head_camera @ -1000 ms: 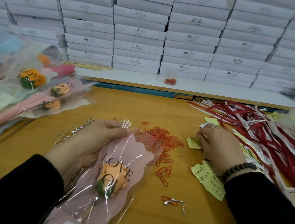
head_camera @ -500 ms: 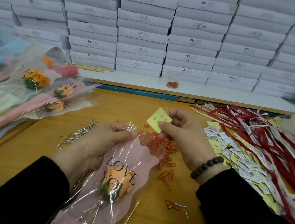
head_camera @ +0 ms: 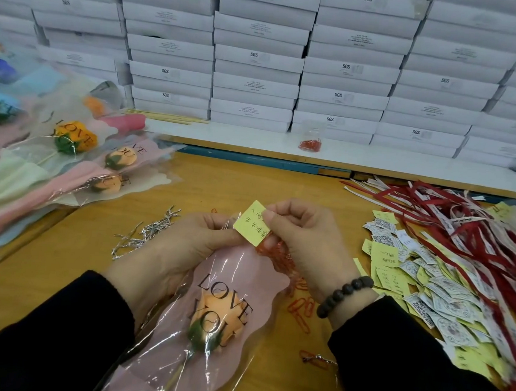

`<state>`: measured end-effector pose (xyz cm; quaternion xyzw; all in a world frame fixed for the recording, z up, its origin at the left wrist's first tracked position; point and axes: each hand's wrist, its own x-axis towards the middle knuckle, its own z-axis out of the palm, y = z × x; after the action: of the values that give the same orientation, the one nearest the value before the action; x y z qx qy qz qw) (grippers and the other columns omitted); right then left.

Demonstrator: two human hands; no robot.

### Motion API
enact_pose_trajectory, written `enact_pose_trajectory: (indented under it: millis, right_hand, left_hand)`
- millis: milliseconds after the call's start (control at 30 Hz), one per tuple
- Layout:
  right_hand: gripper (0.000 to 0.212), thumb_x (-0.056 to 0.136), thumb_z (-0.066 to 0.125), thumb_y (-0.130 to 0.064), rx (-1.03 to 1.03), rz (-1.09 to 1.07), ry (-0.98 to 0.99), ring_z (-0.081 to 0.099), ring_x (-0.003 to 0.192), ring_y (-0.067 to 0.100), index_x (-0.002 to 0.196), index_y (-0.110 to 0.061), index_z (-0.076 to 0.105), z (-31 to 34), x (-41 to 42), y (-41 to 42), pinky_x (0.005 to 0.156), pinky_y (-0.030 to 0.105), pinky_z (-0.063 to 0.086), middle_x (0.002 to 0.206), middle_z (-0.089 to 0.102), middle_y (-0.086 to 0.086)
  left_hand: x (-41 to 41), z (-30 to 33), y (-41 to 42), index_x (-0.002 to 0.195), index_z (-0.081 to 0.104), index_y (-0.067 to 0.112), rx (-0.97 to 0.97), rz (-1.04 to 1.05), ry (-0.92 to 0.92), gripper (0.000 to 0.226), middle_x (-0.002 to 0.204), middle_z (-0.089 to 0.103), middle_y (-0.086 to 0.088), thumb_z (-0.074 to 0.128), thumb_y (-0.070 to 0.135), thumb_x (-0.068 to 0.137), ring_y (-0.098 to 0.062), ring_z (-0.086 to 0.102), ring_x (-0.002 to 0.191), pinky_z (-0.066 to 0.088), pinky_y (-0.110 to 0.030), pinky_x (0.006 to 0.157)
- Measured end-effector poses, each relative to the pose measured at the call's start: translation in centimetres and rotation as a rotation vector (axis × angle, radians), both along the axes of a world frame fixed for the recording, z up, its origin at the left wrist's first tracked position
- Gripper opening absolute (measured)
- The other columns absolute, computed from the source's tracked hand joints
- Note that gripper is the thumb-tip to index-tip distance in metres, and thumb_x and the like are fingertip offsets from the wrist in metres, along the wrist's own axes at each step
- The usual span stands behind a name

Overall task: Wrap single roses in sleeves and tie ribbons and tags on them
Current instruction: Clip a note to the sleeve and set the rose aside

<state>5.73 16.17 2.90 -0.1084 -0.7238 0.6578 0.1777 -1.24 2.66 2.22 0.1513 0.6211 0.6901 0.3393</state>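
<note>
My left hand (head_camera: 183, 248) grips the top edge of the sleeve (head_camera: 224, 311); its fingers are curled round the film. The sleeve lies on the worktop (head_camera: 72, 272) at 6 o'clock, with the rose (head_camera: 214, 319) inside it, bloom under the "LOVE YOU" print. My right hand (head_camera: 305, 246) pinches the tag (head_camera: 252, 223), a yellow handwritten slip, between thumb and forefinger, held at the sleeve's top rim, at 12 o'clock from the rose.

Step in hand, as I judge it: fixing the tag to the sleeve mouth.
1. Keep the sleeve rim flat and taut with the left hand so the film does not crumple.
2. Lay the tag's lower edge over the rim, writing outward.
3. Hold both layers together before reaching for a clip; the film is slippery and the tag is likely to slide.

Surroundings:
- Clips (head_camera: 300, 308), red, lie scattered at 3 o'clock from the rose, partly under my right wrist, within easy reach.
- Silver wire ties (head_camera: 144, 235) lie at 9 o'clock from my left hand.
- Spare tags (head_camera: 414, 287) and ribbons (head_camera: 481, 233) are piled at 3 o'clock.
- Finished roses (head_camera: 75, 160) are stacked at 10 o'clock.
- White boxes (head_camera: 262, 58) fill the 12 o'clock side.

Obstruction: the loose clips under the sleeve's right edge may snag the film.
</note>
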Motion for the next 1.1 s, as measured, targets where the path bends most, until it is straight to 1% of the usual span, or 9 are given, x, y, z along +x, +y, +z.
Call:
enact_pose_trajectory:
  millis: [200, 300, 400, 533, 667, 767, 900, 1000, 1100]
  right_hand:
    - [0.009, 0.086, 0.065, -0.014, -0.034, 0.011, -0.044, 0.058, 0.053, 0.014, 0.081, -0.008, 0.065, -0.2, -0.38, -0.44, 0.038, 0.013, 0.039, 0.071, 0.067, 0.008]
    - [0.008, 0.084, 0.066, -0.01, 0.032, 0.014, -0.043, 0.053, 0.046, 0.005, 0.083, -0.001, 0.066, -0.36, -0.46, -0.33, 0.042, 0.012, 0.041, 0.065, 0.062, 0.005]
    - [0.006, 0.083, 0.066, -0.005, 0.017, -0.001, -0.018, 0.046, 0.035, -0.001, 0.083, 0.0, 0.063, -0.45, -0.4, -0.4, 0.035, 0.009, 0.034, 0.053, 0.056, -0.001]
    - [0.008, 0.082, 0.067, -0.006, 0.014, -0.055, 0.005, 0.046, 0.036, 0.001, 0.078, -0.005, 0.061, -0.47, -0.41, -0.47, 0.033, 0.01, 0.032, 0.054, 0.055, 0.0]
    - [0.011, 0.081, 0.068, -0.006, 0.056, -0.075, 0.028, 0.046, 0.036, 0.0, 0.076, -0.005, 0.059, -0.59, -0.52, -0.56, 0.033, 0.01, 0.032, 0.056, 0.053, 0.002]
    - [0.011, 0.08, 0.071, -0.01, 0.105, -0.081, 0.039, 0.047, 0.039, 0.002, 0.077, -0.005, 0.062, -0.7, -0.51, -0.45, 0.035, 0.011, 0.034, 0.052, 0.053, -0.002]
    - [0.006, 0.087, 0.064, -0.014, 0.054, -0.044, -0.022, 0.051, 0.04, 0.005, 0.083, -0.014, 0.068, -0.59, -0.29, 0.04, 0.036, 0.017, 0.037, 0.046, 0.055, -0.005]
    - [0.006, 0.087, 0.063, -0.012, 0.072, -0.025, -0.024, 0.054, 0.042, 0.005, 0.086, -0.016, 0.068, -0.56, -0.23, 0.17, 0.036, 0.018, 0.04, 0.052, 0.059, -0.004]
    - [0.013, 0.085, 0.063, -0.005, 0.101, -0.025, 0.039, 0.055, 0.044, 0.002, 0.084, -0.018, 0.065, -0.49, -0.34, 0.16, 0.04, 0.015, 0.043, 0.061, 0.059, -0.002]
  left_hand:
    - [0.19, 0.25, 0.07, 0.082, 0.073, 0.002, -0.029, -0.007, 0.041, 0.028, 0.082, 0.071, -0.021, 0.073, 0.007, 0.054, -0.023, 0.068, 0.059, 0.055, -0.026, 0.056]
    - [0.22, 0.13, 0.15, 0.087, 0.072, 0.0, -0.037, -0.02, 0.059, 0.028, 0.09, 0.07, -0.025, 0.072, 0.007, 0.061, -0.025, 0.067, 0.065, 0.056, -0.028, 0.062]
    - [0.19, 0.2, 0.15, 0.081, 0.073, 0.002, -0.045, -0.042, 0.057, 0.021, 0.084, 0.071, -0.021, 0.071, 0.01, 0.062, -0.022, 0.067, 0.061, 0.055, -0.026, 0.06]
    - [0.19, 0.52, 0.12, 0.079, 0.074, 0.004, -0.053, -0.061, 0.039, 0.022, 0.079, 0.071, -0.016, 0.067, 0.024, 0.07, -0.02, 0.066, 0.061, 0.054, -0.026, 0.061]
    - [-0.09, 0.27, 0.26, 0.085, 0.07, 0.0, -0.123, 0.067, 0.091, 0.049, 0.085, 0.069, -0.02, 0.056, 0.047, 0.078, -0.027, 0.064, 0.075, 0.051, -0.039, 0.08]
    - [0.28, 0.47, 0.13, 0.089, 0.071, 0.0, -0.109, -0.025, 0.183, 0.037, 0.084, 0.07, -0.02, 0.06, 0.034, 0.08, -0.025, 0.065, 0.068, 0.053, -0.03, 0.065]
    - [0.04, 0.27, 0.02, 0.092, 0.068, -0.004, -0.074, -0.014, 0.168, 0.02, 0.085, 0.068, -0.021, 0.057, 0.013, 0.087, -0.023, 0.062, 0.064, 0.051, -0.028, 0.063]
    - [0.1, 0.31, 0.08, 0.091, 0.069, -0.003, -0.069, -0.028, 0.161, 0.018, 0.081, 0.069, -0.018, 0.058, 0.011, 0.086, -0.02, 0.063, 0.061, 0.052, -0.027, 0.061]
    - [0.17, 0.43, 0.14, 0.086, 0.069, -0.001, -0.078, -0.025, 0.15, 0.023, 0.075, 0.069, -0.015, 0.059, 0.02, 0.085, -0.019, 0.063, 0.057, 0.051, -0.025, 0.056]
